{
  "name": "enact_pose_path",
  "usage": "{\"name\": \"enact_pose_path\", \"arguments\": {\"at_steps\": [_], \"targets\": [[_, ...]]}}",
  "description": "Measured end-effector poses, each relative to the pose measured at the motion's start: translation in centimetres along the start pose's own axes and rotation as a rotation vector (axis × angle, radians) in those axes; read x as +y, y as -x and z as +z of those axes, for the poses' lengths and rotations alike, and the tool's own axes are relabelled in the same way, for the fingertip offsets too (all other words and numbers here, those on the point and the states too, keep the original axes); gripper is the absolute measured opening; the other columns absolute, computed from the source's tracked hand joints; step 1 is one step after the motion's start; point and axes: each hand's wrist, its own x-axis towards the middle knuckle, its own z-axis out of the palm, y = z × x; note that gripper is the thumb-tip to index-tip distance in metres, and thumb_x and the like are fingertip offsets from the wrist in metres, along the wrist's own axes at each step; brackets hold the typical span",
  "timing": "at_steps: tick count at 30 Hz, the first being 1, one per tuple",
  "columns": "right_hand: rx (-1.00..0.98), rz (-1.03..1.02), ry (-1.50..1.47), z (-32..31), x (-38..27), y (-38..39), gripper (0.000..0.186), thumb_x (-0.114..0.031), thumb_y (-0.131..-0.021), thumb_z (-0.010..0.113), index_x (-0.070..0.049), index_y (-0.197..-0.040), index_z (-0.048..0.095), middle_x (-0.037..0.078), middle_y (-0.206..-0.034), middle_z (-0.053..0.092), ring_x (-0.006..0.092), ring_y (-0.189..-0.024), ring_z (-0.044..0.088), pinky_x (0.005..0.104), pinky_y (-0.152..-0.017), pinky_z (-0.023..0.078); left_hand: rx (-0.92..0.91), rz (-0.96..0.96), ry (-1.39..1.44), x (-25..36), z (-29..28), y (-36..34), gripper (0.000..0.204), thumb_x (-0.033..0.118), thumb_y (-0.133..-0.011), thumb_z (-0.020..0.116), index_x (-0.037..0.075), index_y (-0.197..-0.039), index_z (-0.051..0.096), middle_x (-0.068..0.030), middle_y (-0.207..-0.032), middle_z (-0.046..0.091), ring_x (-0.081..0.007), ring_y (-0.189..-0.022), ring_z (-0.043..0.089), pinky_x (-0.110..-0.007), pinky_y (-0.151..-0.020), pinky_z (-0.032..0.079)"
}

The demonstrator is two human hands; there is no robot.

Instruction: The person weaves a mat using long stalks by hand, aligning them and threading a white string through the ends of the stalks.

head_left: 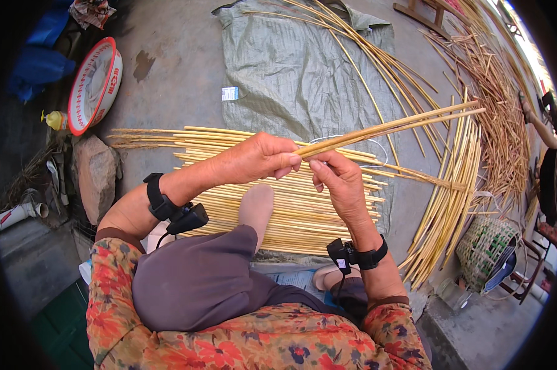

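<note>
Two or three long yellow reed stalks (389,126) are held up in front of me, slanting away to the upper right. My left hand (269,154) is closed in a pinch on their near end. Just to its right, my right hand (340,179) has its fingers curled and pressed against the same stalks near that end. Below both hands lies a row of reed stalks (303,225) side by side, like a mat. My foot in a beige sock (257,206) rests on it. A thin white cord (392,148) loops beside the row's upper right.
A grey-green tarp (278,74) covers the floor ahead, with loose stalks (377,58) across it. At right are a stalk bundle (445,203), a brown heap (491,105) and a woven basket (485,253). A red-rimmed enamel basin (113,80) and a rock (96,172) stand left.
</note>
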Motion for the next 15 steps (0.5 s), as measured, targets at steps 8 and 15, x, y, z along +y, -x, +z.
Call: {"name": "enact_pose_path", "arguments": {"at_steps": [8, 15], "targets": [[-0.06, 0.023, -0.096, -0.7, 1.3, 0.2, 0.018, -0.01, -0.085, 0.055, 0.002, -0.097, 0.059, 0.003, -0.075, 0.056, 0.0069, -0.061, 0.049, 0.0209, -0.054, 0.042, -0.008, 0.01, 0.059, -1.3, 0.6, -0.4, 0.024, 0.023, -0.092, 0.045, 0.005, -0.078, 0.054, 0.0064, -0.058, 0.041, -0.0016, -0.049, 0.033, -0.018, -0.043, 0.028], [-0.104, 0.011, -0.012, -0.6, 0.7, 0.3, 0.018, -0.009, -0.087, 0.052, -0.002, -0.102, 0.059, 0.001, -0.076, 0.054, 0.0061, -0.062, 0.047, 0.0196, -0.055, 0.042, 0.022, -0.036, 0.092, -1.0, 0.6, -0.2, 0.024, 0.023, -0.092, 0.045, 0.005, -0.078, 0.054, 0.0052, -0.057, 0.044, -0.0015, -0.046, 0.035, -0.017, -0.041, 0.029]]}}
